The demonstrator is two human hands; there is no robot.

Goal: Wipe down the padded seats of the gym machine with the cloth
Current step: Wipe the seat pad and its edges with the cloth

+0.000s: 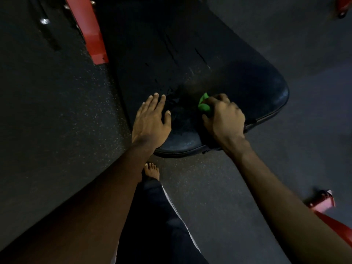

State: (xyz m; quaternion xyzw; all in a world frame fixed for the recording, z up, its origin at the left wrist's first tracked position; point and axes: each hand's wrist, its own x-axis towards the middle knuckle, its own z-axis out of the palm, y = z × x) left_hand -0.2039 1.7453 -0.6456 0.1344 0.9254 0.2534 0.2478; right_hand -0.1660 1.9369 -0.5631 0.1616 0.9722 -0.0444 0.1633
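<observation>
A long black padded seat (219, 69) runs from the top middle down to the centre of the head view, its surface scuffed and cracked. My right hand (223, 116) is shut on a bunched green cloth (204, 105) and presses it onto the seat's near end. Only a small part of the cloth shows past my fingers. My left hand (150, 121) lies flat on the seat's near left edge, fingers spread, holding nothing.
A red frame bar (89, 29) slants down at the upper left beside the seat. More red frame parts show at the lower right (323, 204) and top right (342, 6). Dark speckled rubber floor (57, 111) surrounds the seat. My bare foot (151, 171) stands below the seat.
</observation>
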